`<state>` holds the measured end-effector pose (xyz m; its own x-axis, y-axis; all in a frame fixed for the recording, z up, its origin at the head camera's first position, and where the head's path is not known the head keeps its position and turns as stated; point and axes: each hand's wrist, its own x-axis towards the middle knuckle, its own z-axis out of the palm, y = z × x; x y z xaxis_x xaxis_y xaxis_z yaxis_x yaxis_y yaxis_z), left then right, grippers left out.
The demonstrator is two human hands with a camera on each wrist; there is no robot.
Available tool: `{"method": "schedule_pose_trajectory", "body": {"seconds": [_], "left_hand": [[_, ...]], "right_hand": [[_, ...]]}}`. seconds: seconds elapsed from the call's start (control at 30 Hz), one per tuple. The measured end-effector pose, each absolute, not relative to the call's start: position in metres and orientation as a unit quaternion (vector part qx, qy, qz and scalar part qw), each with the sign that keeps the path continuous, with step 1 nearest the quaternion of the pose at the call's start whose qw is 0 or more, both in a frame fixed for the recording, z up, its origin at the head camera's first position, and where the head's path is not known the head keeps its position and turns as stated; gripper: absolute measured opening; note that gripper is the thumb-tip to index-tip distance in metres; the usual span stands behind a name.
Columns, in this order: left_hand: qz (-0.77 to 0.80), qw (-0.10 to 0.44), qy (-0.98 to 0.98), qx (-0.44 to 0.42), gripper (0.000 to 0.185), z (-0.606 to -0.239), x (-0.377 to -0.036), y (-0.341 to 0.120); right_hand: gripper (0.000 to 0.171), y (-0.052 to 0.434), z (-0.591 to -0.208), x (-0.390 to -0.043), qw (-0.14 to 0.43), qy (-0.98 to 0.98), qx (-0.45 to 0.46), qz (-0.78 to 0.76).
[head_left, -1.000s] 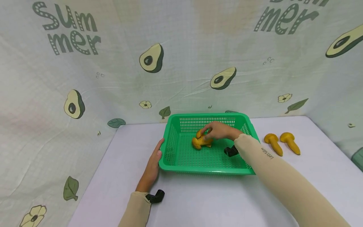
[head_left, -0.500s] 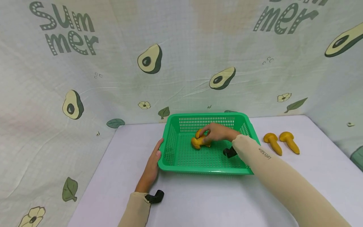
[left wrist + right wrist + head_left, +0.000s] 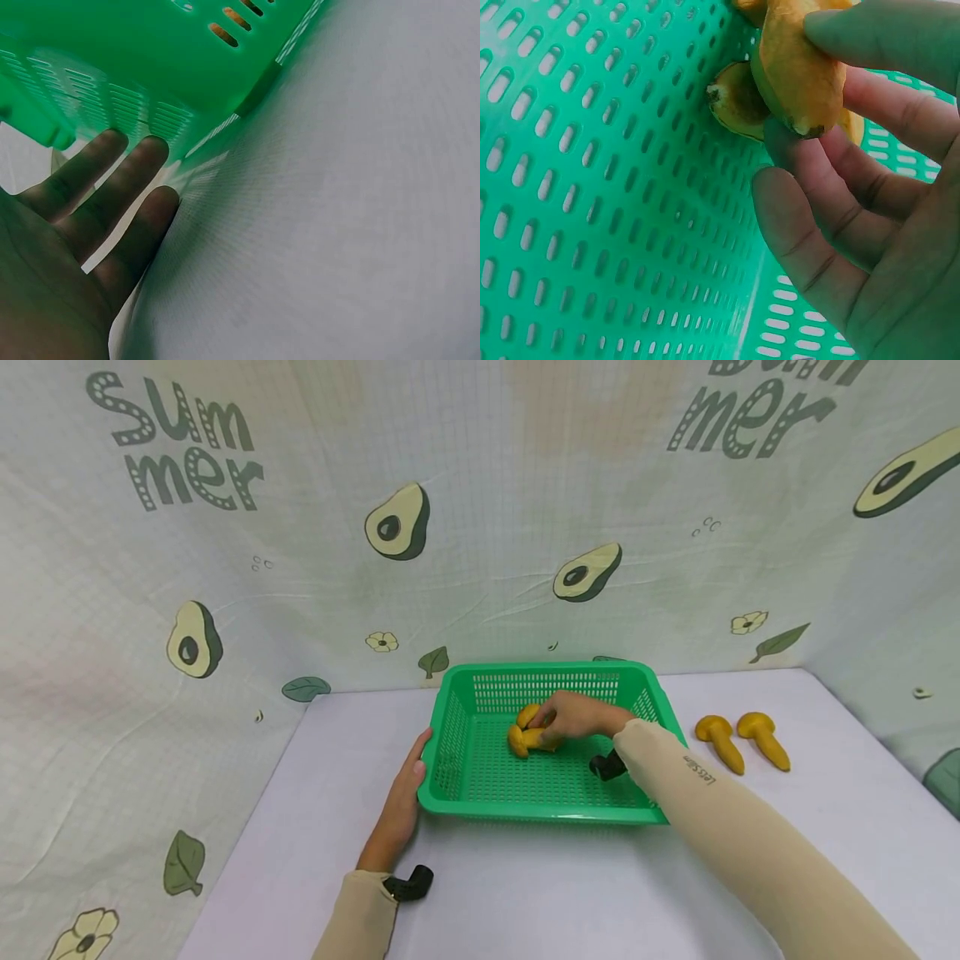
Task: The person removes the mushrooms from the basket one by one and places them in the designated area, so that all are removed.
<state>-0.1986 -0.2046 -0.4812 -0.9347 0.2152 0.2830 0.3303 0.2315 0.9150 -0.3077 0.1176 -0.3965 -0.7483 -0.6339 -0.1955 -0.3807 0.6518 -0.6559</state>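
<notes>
My right hand (image 3: 581,714) reaches into a green plastic basket (image 3: 540,812) and pinches a yellow-brown mushroom (image 3: 799,67) by its stem. In the right wrist view the thumb lies on top of the stem and fingers are underneath. The mushroom's cap points left in the head view. Just behind it is another mushroom (image 3: 528,713), partly covered by the hand; a stem end (image 3: 739,101) shows below the held one in the right wrist view. My left hand (image 3: 397,806) rests along the basket's left outer side with its fingers extended, fingertips right at the slotted wall (image 3: 135,105).
Two more mushrooms (image 3: 720,743) (image 3: 763,741) lie side by side on the white table (image 3: 525,893), to the right of the basket. Behind the table hangs a cloth (image 3: 480,510) printed with avocados and leaves. The right forearm (image 3: 750,835) crosses the basket's right rim.
The mushroom in my right hand has turned slightly, its stem lying more level. The right hand has barely shifted; the left hand stays against the basket. The head view tilts a little.
</notes>
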Motion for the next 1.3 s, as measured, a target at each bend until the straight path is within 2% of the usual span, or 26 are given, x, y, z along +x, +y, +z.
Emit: {"method": "schedule_pose_trajectory", "body": {"seconds": [0.63, 1.07, 1.3], "left_hand": [[-0.6, 0.044, -0.779, -0.175, 0.05, -0.481, -0.2, -0.204], [-0.594, 0.049, -0.783, -0.176, 0.05, -0.481, -0.199, -0.203], [-0.591, 0.046, -0.788, -0.164, 0.05, -0.47, -0.194, -0.199]], "right_hand": [[0.032, 0.135, -0.387, -0.314, 0.196, 0.866, -0.223, -0.403], [0.04, 0.134, -0.388, -0.312, 0.194, 0.864, -0.223, -0.407], [0.051, 0.133, -0.387, -0.312, 0.204, 0.854, -0.23, -0.419]]}}
